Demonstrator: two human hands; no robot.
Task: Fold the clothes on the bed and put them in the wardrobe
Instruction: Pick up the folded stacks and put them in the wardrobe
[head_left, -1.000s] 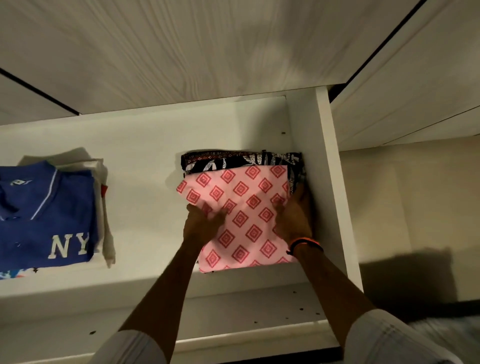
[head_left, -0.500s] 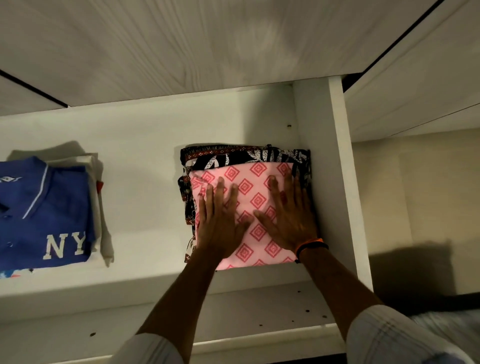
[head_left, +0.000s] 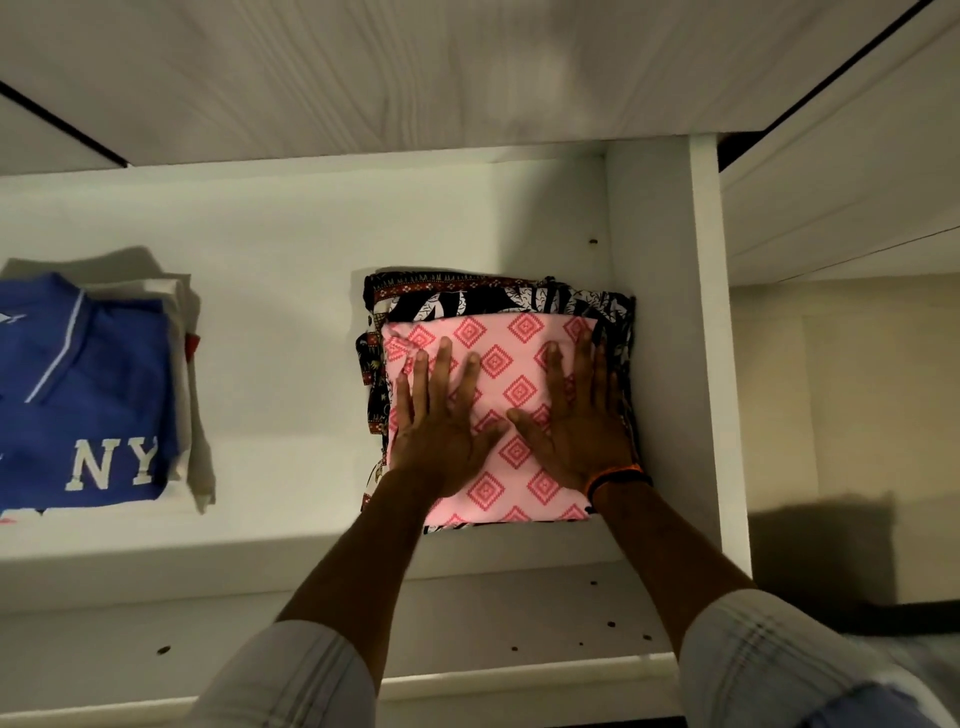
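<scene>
I'm pressing both palms flat, fingers straight, left hand (head_left: 441, 431) and right hand (head_left: 582, 421), on the folded pink cloth (head_left: 498, 364), which is lying atop a patterned stack on the wardrobe shelf (head_left: 280, 332), beside the right wall.

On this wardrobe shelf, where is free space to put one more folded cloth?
The widest bare patch of shelf lies between the blue NY shirt pile and the patterned stack topped by the pink cloth. Behind both piles a bare strip runs to the back wall. It is crowded at the right: the stack nearly meets the side panel, with both hands flat on it.
</scene>
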